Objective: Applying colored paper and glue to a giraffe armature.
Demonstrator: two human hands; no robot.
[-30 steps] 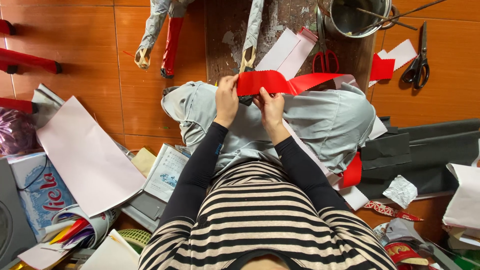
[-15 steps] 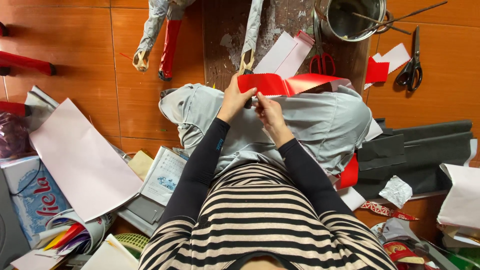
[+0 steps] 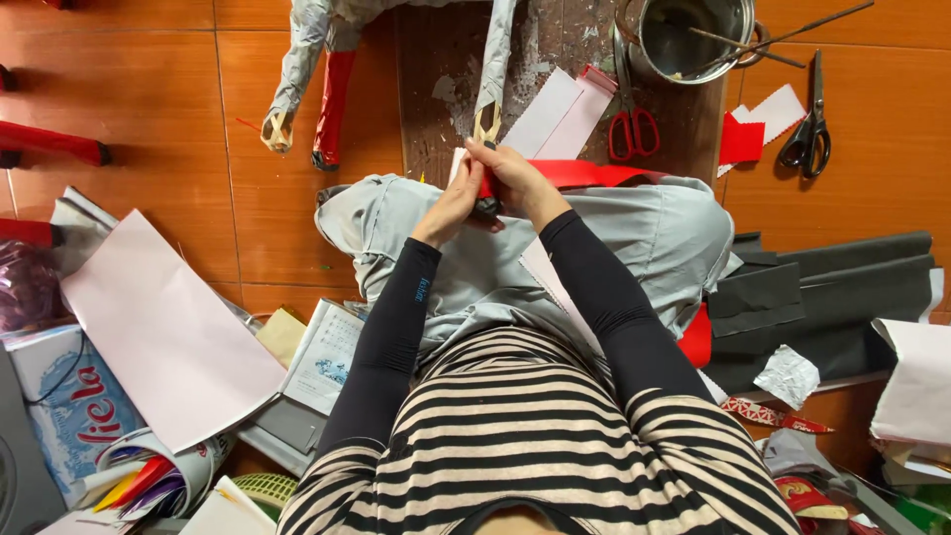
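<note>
I sit on an orange tiled floor with grey trousers over my knees. My left hand [image 3: 454, 205] and my right hand [image 3: 515, 178] are pressed together above my knees, both pinching a red paper strip [image 3: 594, 174] that runs off to the right across my lap. The part between my fingers looks folded or bunched. A white sheet [image 3: 543, 272] lies on my right thigh under my forearm. Black sleeves cover both arms.
Ahead lie red-handled scissors [image 3: 631, 129], black scissors [image 3: 808, 139], a metal pot [image 3: 693, 35] with sticks, white paper strips [image 3: 555, 114] and a paper-wrapped frame leg [image 3: 493, 79]. A large pale sheet [image 3: 163, 332] lies at left, dark grey card [image 3: 822, 297] at right.
My hands, apart on the spread red strip a second ago, have come together at the middle, gathering its left end. The camera has moved closer.
</note>
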